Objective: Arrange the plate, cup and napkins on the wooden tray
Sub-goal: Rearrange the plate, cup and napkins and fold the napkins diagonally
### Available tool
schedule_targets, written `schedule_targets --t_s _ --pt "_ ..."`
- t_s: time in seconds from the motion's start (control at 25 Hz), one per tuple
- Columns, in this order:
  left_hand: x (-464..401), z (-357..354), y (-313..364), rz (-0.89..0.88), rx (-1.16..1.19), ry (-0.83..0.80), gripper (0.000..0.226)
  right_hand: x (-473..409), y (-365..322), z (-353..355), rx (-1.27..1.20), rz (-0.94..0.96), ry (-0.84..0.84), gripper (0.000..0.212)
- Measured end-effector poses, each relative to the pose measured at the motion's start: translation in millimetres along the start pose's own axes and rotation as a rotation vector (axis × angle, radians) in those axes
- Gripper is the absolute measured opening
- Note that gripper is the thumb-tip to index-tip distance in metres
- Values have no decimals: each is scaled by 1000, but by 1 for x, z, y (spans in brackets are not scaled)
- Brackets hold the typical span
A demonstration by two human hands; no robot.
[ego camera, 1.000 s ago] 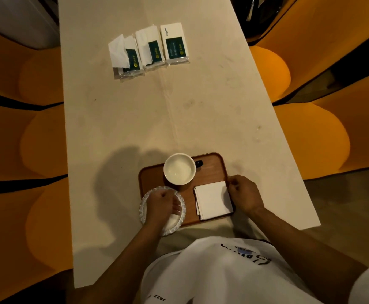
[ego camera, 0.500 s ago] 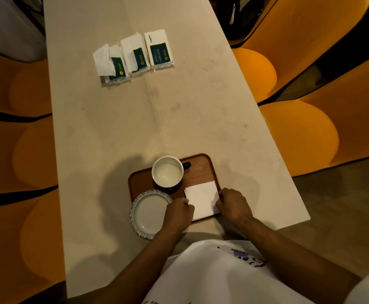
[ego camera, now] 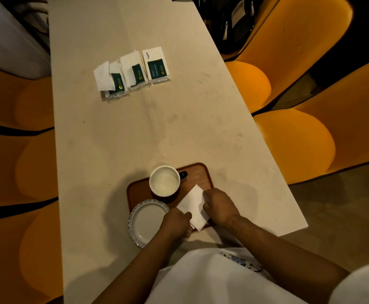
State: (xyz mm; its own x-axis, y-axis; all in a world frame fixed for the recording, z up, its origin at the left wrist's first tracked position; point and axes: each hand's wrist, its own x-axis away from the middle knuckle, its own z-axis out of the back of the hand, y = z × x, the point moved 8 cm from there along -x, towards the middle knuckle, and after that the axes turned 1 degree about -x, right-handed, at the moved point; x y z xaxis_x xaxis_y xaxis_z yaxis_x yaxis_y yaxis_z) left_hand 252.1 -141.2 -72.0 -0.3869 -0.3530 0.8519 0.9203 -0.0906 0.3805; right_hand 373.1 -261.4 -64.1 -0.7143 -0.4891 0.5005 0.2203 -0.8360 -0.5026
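Nearest, the hands: the left hand and right hand sit close together at the near right of the tray, one on each side of the napkins; both pinch the stack's edges, fingers curled.
Napkins: the white stack lies on the wooden tray, turned like a diamond, one corner pointing away toward the cup, the near corner poking just over the tray's near rim.
Relation that matters: the napkins lie directly between the two hands, diagonal to the tray's edges; the right hand covers the right corner, the left hand the near-left edge, so neither is clearly nearer. Squaring the stack looks like a small twist from both.
Plate: the glass-rimmed plate sits at the near left, its far part over the tray, its near part hanging over the rim onto the surface.
Cup: the white-lined cup stands upright on the tray's far half, handle pointing right.
Farthest: three tissue packs lie in a row, well apart from the tray.
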Motion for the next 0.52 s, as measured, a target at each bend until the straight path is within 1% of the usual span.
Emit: schedule_targets --t_s 0.04,0.12,0.16,0.2,0.24,0.32,0.36,0.4,0.52 --pt "1 6 7 -57 -64 40 27 0 -2 3 -9 19 11 27" --pt "5 17 28 -281 -297 175 25 4 -1 6 29 23 50 33" --pt "11 18 41 -403 -396 217 22 7 1 6 56 0 61 34" --pt "16 15 50 -502 -476 226 25 11 3 4 71 -35 55 35" --pt "15 10 54 -577 -557 221 33 15 5 0 76 -69 36 36" --pt "8 -1 53 -636 -721 179 48 21 7 -10 78 -108 -15 39" --pt "4 -6 48 -623 -770 145 52 23 8 -15 76 -114 -42 42" --pt "-2 -9 42 -596 -781 112 54 24 7 -19 72 -110 -65 47" --pt "-8 -14 24 -496 -653 29 56 26 4 -26 66 -82 -112 55"
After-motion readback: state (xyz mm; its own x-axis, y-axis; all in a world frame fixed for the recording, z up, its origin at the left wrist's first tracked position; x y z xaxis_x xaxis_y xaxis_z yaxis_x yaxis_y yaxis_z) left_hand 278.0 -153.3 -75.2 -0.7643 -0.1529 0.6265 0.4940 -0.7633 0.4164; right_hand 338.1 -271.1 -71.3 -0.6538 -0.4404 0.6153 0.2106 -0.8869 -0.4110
